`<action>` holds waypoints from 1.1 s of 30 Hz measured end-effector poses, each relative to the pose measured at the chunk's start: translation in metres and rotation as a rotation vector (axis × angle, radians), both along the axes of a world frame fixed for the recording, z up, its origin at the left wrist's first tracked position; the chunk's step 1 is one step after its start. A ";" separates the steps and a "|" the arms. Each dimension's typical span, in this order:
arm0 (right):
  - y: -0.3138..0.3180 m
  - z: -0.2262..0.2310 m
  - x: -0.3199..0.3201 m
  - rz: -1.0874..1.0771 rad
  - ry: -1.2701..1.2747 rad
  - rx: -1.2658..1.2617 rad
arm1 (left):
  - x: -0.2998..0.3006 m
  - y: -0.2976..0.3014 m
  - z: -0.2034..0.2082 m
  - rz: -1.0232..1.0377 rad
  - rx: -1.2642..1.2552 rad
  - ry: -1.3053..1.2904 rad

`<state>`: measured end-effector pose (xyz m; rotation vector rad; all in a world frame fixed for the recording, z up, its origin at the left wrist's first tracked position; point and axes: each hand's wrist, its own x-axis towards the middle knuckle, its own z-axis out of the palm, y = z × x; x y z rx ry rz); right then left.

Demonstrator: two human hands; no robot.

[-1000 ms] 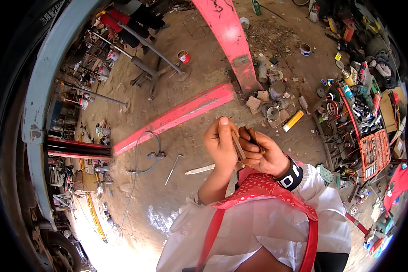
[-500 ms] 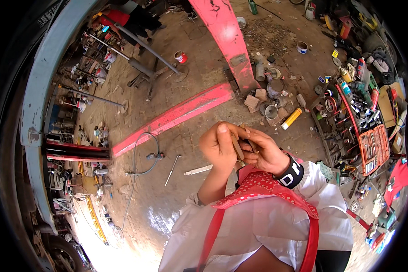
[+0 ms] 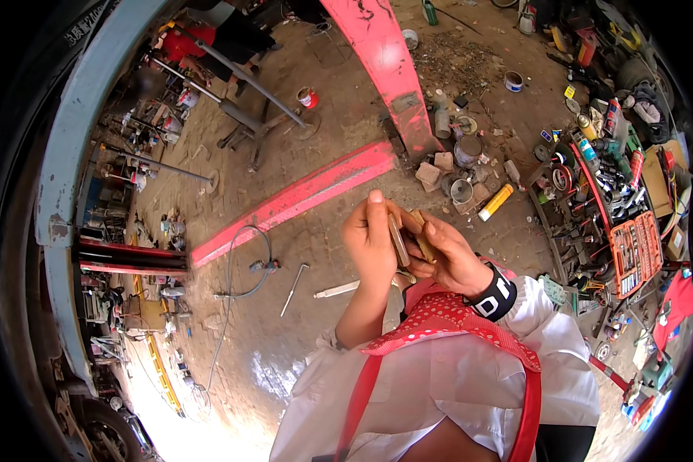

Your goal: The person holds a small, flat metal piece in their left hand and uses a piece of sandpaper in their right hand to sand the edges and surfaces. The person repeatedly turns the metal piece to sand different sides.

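Observation:
My left hand [image 3: 369, 240] is closed around a flat, narrow brown piece [image 3: 398, 243], its thumb pointing up. Close on its right, my right hand [image 3: 456, 262], with a black-and-white band at the wrist, grips a second flat brown piece [image 3: 424, 237] between thumb and fingers. The two pieces tilt side by side with a small gap between them. They look like worn plates, but their exact kind cannot be made out. Both hands are raised in front of my red polka-dot apron [image 3: 431, 317], and the curled fingers hide parts of both pieces.
Beyond my hands runs a red floor beam [image 3: 300, 202] joined to a red post [image 3: 373, 58]. A metal rod [image 3: 294, 290] and a pale strip [image 3: 336, 289] lie on the floor at left. To the right are a yellow tube [image 3: 496, 202] and an orange socket set [image 3: 635, 254].
My hands have moved slightly apart and turned, so both brown pieces show more of their faces. The left thumb has risen a little. The floor objects have stayed put.

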<state>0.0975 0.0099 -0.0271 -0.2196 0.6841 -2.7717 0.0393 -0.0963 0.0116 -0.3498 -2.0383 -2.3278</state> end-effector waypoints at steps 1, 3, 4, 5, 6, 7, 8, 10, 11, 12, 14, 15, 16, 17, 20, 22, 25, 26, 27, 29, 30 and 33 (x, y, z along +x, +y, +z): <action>0.001 0.001 -0.001 -0.002 0.021 0.005 | 0.000 0.002 0.003 0.010 0.020 0.012; 0.000 -0.003 -0.001 -0.003 0.034 -0.018 | -0.001 0.003 0.002 0.012 0.034 0.008; 0.000 -0.004 -0.001 -0.005 0.042 -0.029 | -0.002 0.004 0.002 0.012 0.041 0.008; 0.001 -0.005 -0.001 -0.009 0.052 -0.033 | -0.002 0.004 0.004 0.007 0.044 0.000; 0.002 -0.005 -0.001 -0.014 0.061 -0.036 | -0.002 0.003 0.005 0.001 0.047 -0.009; 0.003 -0.005 -0.001 -0.019 0.070 -0.039 | -0.001 0.003 0.006 -0.005 0.050 -0.018; 0.003 -0.004 -0.001 -0.019 0.067 -0.040 | -0.002 0.003 0.005 -0.005 0.057 -0.016; 0.004 -0.001 -0.001 -0.016 0.059 -0.045 | -0.003 0.002 0.001 -0.002 0.068 -0.015; 0.005 -0.001 -0.001 -0.009 0.041 -0.039 | -0.003 0.003 0.001 -0.006 0.058 0.002; 0.006 -0.001 -0.001 -0.001 0.021 -0.033 | -0.002 0.004 0.001 -0.009 0.048 0.018; 0.006 -0.002 -0.002 -0.004 -0.012 -0.034 | -0.003 0.004 0.002 -0.008 0.036 0.030; 0.006 -0.003 -0.002 -0.014 -0.025 -0.040 | -0.003 0.005 0.001 -0.003 0.034 0.026; 0.005 -0.003 -0.002 -0.024 -0.039 -0.046 | -0.003 0.005 0.000 0.002 0.032 0.023; 0.005 -0.002 -0.003 -0.029 -0.051 -0.037 | -0.004 0.004 -0.001 0.008 0.027 0.024; 0.004 -0.001 -0.003 -0.040 -0.068 -0.007 | -0.005 0.001 -0.005 0.033 0.006 0.026; 0.004 -0.003 -0.004 -0.047 -0.054 0.011 | -0.004 0.002 -0.002 0.049 -0.017 0.022; 0.003 -0.003 -0.004 -0.092 -0.019 0.056 | -0.004 0.004 0.000 0.075 0.005 0.025; 0.003 -0.005 -0.004 -0.094 -0.007 0.055 | -0.004 0.005 -0.001 0.087 0.016 0.022; 0.003 -0.008 -0.005 -0.095 0.004 0.054 | -0.004 0.005 -0.002 0.099 0.028 0.017; 0.004 -0.011 -0.004 -0.098 0.002 0.067 | -0.005 0.006 -0.002 0.109 0.045 0.015; 0.005 -0.012 -0.004 -0.095 -0.009 0.082 | -0.005 0.006 -0.001 0.112 0.052 0.020; 0.007 -0.006 -0.001 -0.090 -0.043 0.159 | -0.007 0.008 -0.005 0.113 0.059 0.047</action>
